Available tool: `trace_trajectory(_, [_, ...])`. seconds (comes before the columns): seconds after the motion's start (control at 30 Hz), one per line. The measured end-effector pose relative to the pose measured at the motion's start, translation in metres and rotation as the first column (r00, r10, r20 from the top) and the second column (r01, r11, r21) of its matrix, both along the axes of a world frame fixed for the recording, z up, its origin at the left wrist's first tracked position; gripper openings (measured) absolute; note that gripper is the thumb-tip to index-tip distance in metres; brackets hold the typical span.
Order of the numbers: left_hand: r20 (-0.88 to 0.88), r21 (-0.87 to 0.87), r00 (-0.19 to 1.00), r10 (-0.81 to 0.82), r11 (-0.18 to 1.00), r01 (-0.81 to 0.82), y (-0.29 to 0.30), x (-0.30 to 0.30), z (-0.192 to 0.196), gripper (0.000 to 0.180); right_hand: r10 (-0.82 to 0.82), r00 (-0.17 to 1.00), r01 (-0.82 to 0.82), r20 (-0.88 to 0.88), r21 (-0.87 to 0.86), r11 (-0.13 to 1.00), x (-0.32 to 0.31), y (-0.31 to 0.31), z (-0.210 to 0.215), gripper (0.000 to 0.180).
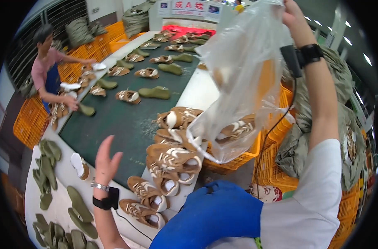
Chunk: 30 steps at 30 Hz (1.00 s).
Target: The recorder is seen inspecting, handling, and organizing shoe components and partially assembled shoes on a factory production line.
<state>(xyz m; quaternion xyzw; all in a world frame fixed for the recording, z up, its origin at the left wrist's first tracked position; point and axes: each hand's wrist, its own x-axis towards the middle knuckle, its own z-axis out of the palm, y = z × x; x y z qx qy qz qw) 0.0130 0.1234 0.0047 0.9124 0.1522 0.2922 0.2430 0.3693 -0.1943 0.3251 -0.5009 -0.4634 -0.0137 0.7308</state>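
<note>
High at the upper right, my right hand [294, 18] is closed on the top of a clear plastic bag [238, 54], which hangs down over the table's right side. A brown shoe [236, 129] with white laces shows through the lower part of the bag; whether it lies inside or behind, I cannot tell. Over the near left of the conveyor, my left hand [106, 159] is raised with thumb and fingers apart, holding nothing. Close to it lies a small shoe with a white inside [79, 166]. Several brown laced shoes [172, 155] stand in a row along the belt's right edge.
The green conveyor belt [110, 118] carries brown shoes and olive-green shoe lasts [154, 92]. More lasts [79, 203] lie on the white table at left. A co-worker [48, 70] handles shoes across the belt. Orange crates [276, 166] and grey-green sacks [299, 145] stand at right.
</note>
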Motion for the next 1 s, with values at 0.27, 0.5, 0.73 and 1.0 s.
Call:
trace_trajectory(0.27, [0.209,-0.035,0.614,-0.761,0.622,0.782,-0.253,0.180,0.089,0.031,0.426,0.826,-0.330,-0.370,0.297,0.896,0.183,-0.054,-0.001,0.010])
trace_trajectory(0.5, [-0.343,0.086,0.826,-0.447,0.860,0.502,-0.266,0.341,-0.104,0.041,0.353,0.792,-0.238,-0.498,0.282,0.930,0.218,-0.064,-0.046,0.012])
trace_trajectory(0.73, [-0.447,-0.335,0.689,-0.570,0.821,0.462,-0.280,0.373,-0.059,0.043,0.021,0.748,0.076,-0.664,0.116,0.990,0.288,-0.116,-0.139,0.006])
trace_trajectory(1.0, [0.275,-0.951,0.929,-0.250,0.070,0.300,-0.254,0.322,0.018,0.040,-0.112,0.580,0.196,-0.807,0.005,0.981,0.437,-0.138,-0.307,0.003])
